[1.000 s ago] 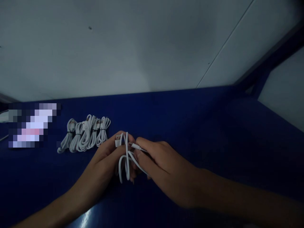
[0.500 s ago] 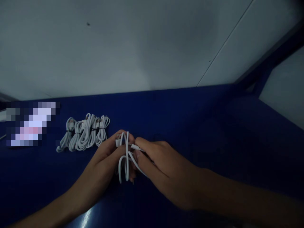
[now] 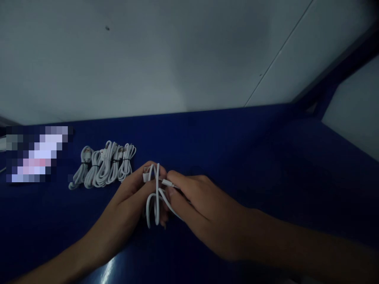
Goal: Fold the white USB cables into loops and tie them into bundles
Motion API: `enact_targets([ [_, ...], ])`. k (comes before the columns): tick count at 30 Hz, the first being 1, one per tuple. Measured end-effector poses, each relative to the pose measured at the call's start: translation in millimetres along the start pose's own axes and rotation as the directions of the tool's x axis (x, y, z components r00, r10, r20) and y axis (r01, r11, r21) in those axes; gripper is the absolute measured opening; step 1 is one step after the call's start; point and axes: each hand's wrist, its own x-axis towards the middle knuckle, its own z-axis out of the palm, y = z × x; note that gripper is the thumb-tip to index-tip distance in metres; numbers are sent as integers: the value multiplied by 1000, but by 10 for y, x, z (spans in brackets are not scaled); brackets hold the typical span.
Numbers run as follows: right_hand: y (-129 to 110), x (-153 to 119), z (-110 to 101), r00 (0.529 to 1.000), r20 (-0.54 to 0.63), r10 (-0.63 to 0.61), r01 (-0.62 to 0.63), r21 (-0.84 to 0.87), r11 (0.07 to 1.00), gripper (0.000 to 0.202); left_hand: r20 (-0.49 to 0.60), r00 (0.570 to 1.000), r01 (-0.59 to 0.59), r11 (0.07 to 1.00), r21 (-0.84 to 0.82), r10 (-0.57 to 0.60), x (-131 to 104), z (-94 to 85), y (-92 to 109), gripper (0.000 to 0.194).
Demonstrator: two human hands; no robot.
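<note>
A white charging cable point(image 3: 157, 201) hangs in loose loops between my two hands. My left hand point(image 3: 134, 193) is closed around the coiled part, its thumb pressed over the loops. The cable's USB plug point(image 3: 146, 174) sticks up by the left index finger. With thumb and forefinger, my right hand point(image 3: 198, 205) pinches the cable beside its small white connector point(image 3: 168, 183), which points left toward the loops. One strand runs down to the right and passes out of sight under the right hand. The fingers behind the loops are mostly hidden.
Several bundled white cables point(image 3: 102, 167), some with dark ties, lie side by side on the blue table point(image 3: 189, 138) to the left. A pixelated bright screen point(image 3: 41, 154) lies farther left. Behind the table rises a grey-white wall point(image 3: 148, 59); a blue frame point(image 3: 328, 94) stands at the right.
Both hands keep the same grip on the cable. The whole view has shifted very slightly; nothing else visibly differs.
</note>
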Motion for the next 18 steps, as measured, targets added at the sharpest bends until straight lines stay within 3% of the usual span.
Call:
enact_targets([
  [18,21,-14,26,998,-16,-59,59,-32,998,23,-17,1000,-24,999,43,25,-40,40,46,8],
])
